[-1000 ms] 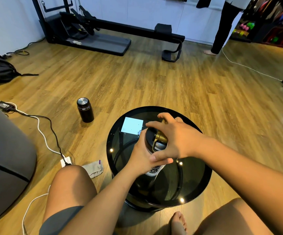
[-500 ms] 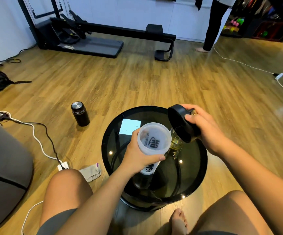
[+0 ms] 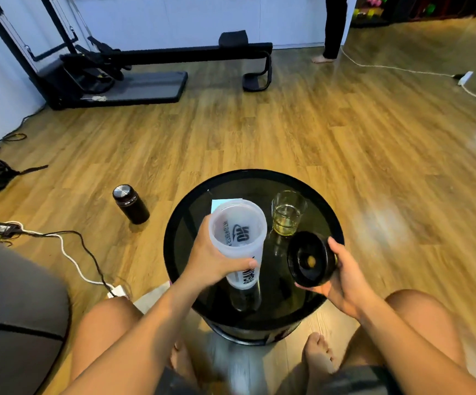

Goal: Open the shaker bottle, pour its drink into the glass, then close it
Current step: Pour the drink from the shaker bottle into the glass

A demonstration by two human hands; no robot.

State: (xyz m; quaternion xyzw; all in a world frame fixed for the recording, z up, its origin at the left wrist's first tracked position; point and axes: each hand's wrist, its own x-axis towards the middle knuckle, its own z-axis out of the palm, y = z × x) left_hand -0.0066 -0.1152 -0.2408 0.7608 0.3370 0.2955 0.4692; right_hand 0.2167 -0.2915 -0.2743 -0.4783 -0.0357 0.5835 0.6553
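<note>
Two hands are occupied: the left hand (image 3: 214,260) grips the open shaker bottle (image 3: 238,232) round its upper wall, raised above the desk (image 3: 321,212), while the right hand (image 3: 342,275) clasps the black lid (image 3: 311,259) near the glass (image 3: 288,213) of yellowish drink. The bottle, smooth thin plastic, is probably light and slightly yielding, best held mid-body. The desk top is hard, glossy glass, and a wood floor (image 3: 259,132) surrounds it.

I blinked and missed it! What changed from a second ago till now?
The right hand lifted the lid off the shaker bottle and carried it right, nearer the person. The left hand still holds the bottle; the glass stayed put.
</note>
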